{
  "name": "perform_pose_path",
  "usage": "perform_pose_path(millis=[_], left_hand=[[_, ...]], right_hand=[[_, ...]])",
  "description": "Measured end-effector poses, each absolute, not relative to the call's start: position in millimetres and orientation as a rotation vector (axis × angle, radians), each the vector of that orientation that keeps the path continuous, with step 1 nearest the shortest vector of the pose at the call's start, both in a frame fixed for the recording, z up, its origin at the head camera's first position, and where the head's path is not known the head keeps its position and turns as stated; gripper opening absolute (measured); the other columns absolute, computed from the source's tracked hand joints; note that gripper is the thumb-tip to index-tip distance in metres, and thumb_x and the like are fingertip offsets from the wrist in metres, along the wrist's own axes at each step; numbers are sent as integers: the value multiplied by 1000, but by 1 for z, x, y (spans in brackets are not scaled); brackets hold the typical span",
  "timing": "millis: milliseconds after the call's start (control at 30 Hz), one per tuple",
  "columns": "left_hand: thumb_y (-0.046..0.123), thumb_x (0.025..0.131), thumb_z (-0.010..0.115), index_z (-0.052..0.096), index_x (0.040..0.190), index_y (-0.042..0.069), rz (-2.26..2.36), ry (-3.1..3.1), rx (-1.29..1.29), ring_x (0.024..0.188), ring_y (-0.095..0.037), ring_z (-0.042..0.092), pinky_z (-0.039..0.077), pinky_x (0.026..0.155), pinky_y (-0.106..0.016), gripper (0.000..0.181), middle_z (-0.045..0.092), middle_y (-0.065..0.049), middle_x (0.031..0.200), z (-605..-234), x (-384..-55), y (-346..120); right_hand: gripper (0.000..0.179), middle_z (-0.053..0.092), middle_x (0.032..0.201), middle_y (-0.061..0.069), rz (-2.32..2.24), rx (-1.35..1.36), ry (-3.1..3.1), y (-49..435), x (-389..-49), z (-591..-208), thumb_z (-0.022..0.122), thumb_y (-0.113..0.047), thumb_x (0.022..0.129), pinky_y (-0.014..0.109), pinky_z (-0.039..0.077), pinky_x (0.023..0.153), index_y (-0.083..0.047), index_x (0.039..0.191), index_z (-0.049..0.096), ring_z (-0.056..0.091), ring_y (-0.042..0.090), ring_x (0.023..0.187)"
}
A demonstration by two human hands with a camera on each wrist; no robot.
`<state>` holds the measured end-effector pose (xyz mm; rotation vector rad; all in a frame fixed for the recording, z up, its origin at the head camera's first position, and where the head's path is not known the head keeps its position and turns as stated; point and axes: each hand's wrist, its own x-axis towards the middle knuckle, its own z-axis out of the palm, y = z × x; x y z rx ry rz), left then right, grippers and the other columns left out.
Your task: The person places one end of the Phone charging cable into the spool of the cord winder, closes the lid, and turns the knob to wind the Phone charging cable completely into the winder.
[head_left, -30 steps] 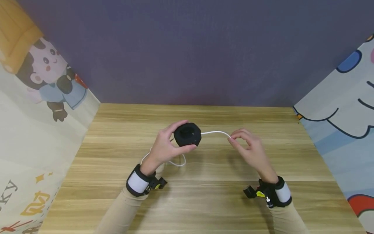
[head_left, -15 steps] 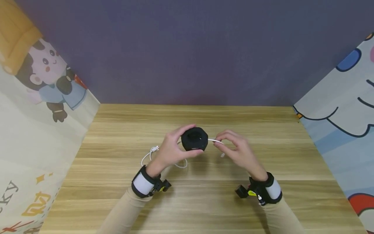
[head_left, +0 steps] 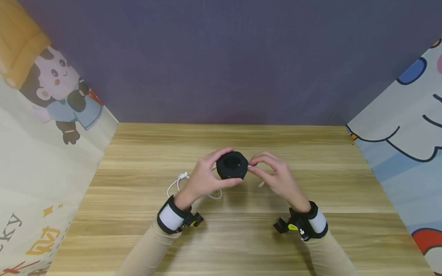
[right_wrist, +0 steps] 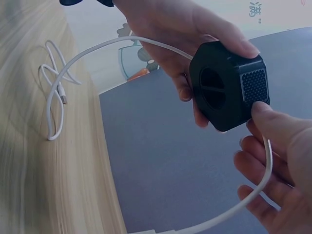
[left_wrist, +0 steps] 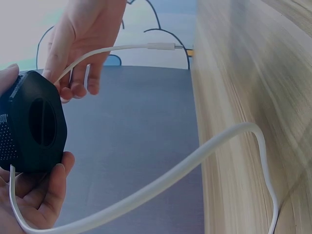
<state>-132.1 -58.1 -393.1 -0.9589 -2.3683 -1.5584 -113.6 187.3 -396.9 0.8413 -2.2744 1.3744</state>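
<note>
My left hand (head_left: 203,176) grips a black many-sided block (head_left: 232,165) with a round recess in its face, fingers along the far edge and thumb along the near one. White cable (right_wrist: 131,38) comes out on both sides of the block. At the block's right edge, my right hand (head_left: 279,180) pinches the cable between thumb and fingertips; in the right wrist view the thumb lies against a dotted side panel (right_wrist: 254,87). From the pinch a short length hangs down, ending in a slim white plug (left_wrist: 161,46).
Below the left hand, the cable's other length lies in loose loops on the wooden table (head_left: 241,245), with its white plug (right_wrist: 61,92) there too. A dark grey-blue panel (head_left: 228,65) stands behind the table, with cartoon-printed panels at both sides.
My right hand has slid left along the cable up to the block, and the stretch between them has shortened. The left hand with the block has shifted slightly right and nearer the body.
</note>
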Motion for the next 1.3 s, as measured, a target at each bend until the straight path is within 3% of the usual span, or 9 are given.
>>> perform_pose_path(millis=[333, 667, 1100, 1300], left_hand=[[26, 70, 96, 61, 140, 5, -1557, -2371, -959, 123, -24, 65, 53, 105, -42, 82, 69, -12, 132, -393, -132, -58], [29, 71, 96, 60, 142, 7, -1568, -2392, -944, 124, -22, 64, 53, 105, -41, 83, 68, -10, 134, -394, -131, -61], [24, 70, 96, 60, 141, 5, -1560, -2339, -950, 123, -24, 65, 54, 103, -40, 82, 69, -12, 133, -395, -133, -68], [24, 70, 96, 61, 140, 6, -1579, -2338, -894, 126, -25, 64, 53, 105, -44, 81, 68, -11, 135, -397, -135, -73]], right_hand=[[28, 73, 94, 4, 1360, 842, -2205, 185, -113, -396, 80, 16, 79, 20, 53, 89, -8, 94, 76, 68, 15, 93], [20, 73, 93, 4, 1342, 784, -2228, 187, -110, -396, 80, 10, 82, 19, 52, 89, -7, 92, 76, 67, 17, 91], [27, 73, 94, 7, 1302, 756, -2206, 196, -110, -399, 78, 16, 79, 17, 51, 91, -7, 92, 76, 67, 17, 91], [25, 73, 93, 11, 1333, 689, -2204, 204, -110, -402, 77, 18, 78, 16, 50, 90, -3, 91, 76, 66, 12, 93]])
